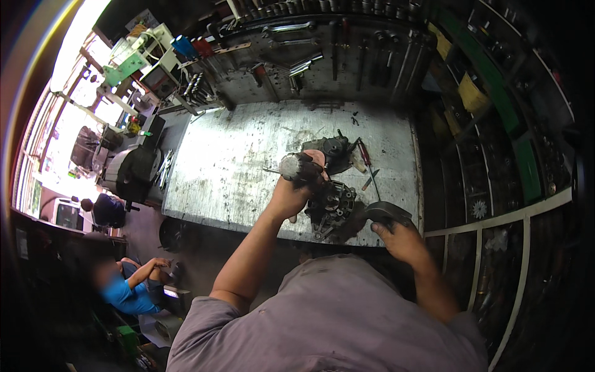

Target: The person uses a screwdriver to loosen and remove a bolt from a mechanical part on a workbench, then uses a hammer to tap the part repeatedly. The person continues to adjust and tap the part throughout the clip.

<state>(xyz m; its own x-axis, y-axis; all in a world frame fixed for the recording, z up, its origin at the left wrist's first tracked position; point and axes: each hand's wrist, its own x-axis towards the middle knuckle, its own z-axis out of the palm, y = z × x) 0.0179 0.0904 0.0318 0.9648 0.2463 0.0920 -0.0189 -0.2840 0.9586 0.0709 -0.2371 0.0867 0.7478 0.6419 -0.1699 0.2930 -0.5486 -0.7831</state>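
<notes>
My left hand (290,197) is raised over the middle of the workbench, its fingers closed around a dark round metal part (292,166). This part has a pale flat face and a thin shaft sticking out to the left, like an alternator rotor. Just right of that hand lies an open metal housing (334,203) with holes and lugs. Behind it rests a darker housing piece (336,147), and something reddish (315,156) shows beside the rotor. At the front right, my right hand (400,239) grips a dark curved part (389,212), its kind unclear.
A red-handled screwdriver (364,152) lies on the workbench (217,161), right of the housings. Wrenches and other tools hang on the back board (297,80). Shelving (496,226) stands at the right. At the lower left, a person in blue (127,296) sits near the bench.
</notes>
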